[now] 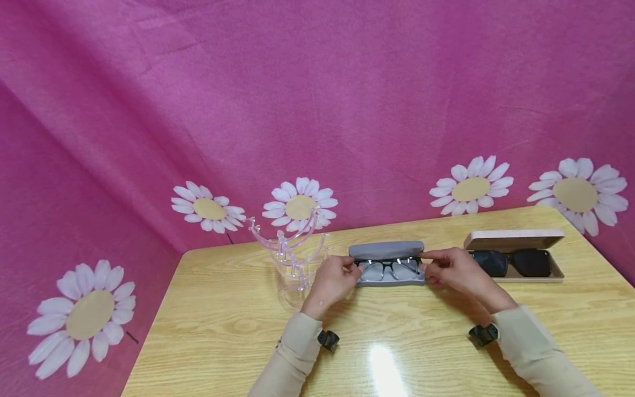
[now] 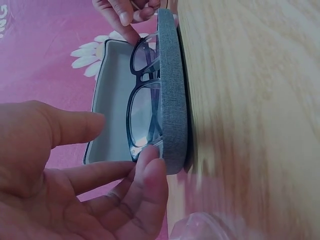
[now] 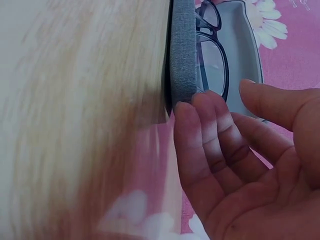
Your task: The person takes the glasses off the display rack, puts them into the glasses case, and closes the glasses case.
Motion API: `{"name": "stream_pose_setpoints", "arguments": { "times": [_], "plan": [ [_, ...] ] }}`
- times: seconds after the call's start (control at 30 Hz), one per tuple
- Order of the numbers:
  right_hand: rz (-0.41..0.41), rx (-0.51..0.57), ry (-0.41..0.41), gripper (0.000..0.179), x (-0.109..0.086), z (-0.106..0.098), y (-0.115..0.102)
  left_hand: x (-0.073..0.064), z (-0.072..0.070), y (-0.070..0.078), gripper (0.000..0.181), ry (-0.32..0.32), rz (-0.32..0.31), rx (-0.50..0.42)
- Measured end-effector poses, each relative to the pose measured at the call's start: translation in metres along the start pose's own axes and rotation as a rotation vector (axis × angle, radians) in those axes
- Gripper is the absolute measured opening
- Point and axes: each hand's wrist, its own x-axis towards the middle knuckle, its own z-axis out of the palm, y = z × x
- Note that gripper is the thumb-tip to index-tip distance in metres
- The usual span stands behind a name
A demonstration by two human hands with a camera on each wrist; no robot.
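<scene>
Dark-rimmed eyeglasses [image 1: 389,270] with clear lenses sit in a grey glasses case [image 1: 392,283], its lid [image 1: 387,249] raised at the back. At the case's left end is my left hand [image 1: 333,281]; in the left wrist view its fingertips [image 2: 154,175] touch that end beside the frame, the thumb held apart. My right hand [image 1: 453,270] is at the opposite end. Its fingers [image 3: 190,125] are fairly straight, with the tips against or very near the case's end, and the thumb stands away from them. Neither hand's fingers wrap round the eyeglasses.
A clear pinkish glasses stand [image 1: 292,270] with curved arms stands left of my left hand. To the right, a beige case [image 1: 516,238] lies open with dark sunglasses [image 1: 531,263] inside. Behind the wooden table [image 1: 223,331] hangs a pink flowered cloth [image 1: 377,110].
</scene>
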Motion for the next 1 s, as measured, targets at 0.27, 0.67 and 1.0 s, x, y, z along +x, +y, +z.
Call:
{"name": "stream_pose_setpoints", "arguments": {
  "times": [0.27, 0.67, 1.0],
  "plan": [
    [-0.001, -0.023, -0.023, 0.042, -0.0023, -0.002, -0.0001, -0.0021, -0.0019, 0.0012, 0.019, 0.002, 0.004, 0.025],
    [-0.026, -0.066, -0.071, 0.045, -0.0028, 0.0005, 0.0038, -0.0037, 0.0004, -0.002, 0.031, -0.016, -0.026, 0.05],
    [-0.02, -0.057, -0.148, 0.053, -0.0026, -0.0013, 0.006, -0.0025, 0.0011, -0.0049, 0.031, -0.056, -0.022, 0.105]
  ]
}}
